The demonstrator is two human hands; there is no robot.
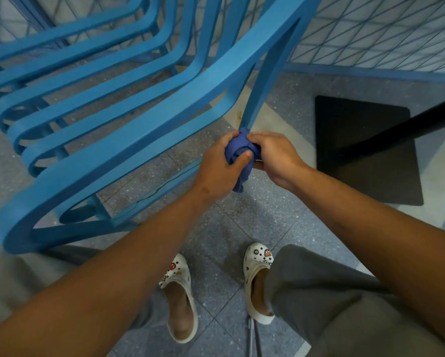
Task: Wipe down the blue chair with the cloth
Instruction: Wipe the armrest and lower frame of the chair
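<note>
Blue slatted chair (128,104) filling upper left of frame, bunched blue cloth (238,153) at centre, left hand (220,166) and right hand (275,155) each with grip curled round cloth, beside chair's leg (262,99)

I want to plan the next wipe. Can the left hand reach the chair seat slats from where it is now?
Probably yes. The left hand grips the cloth beside the chair leg, and nothing stands between it and the slats.

Both forearms reach out toward twelve o'clock, converging. Left hand (220,161) curled, thumb laid across cloth (238,153), grip tight. Right hand (273,155) at three o'clock of left, fingers wrapped over same bundle, knuckles up.
</note>
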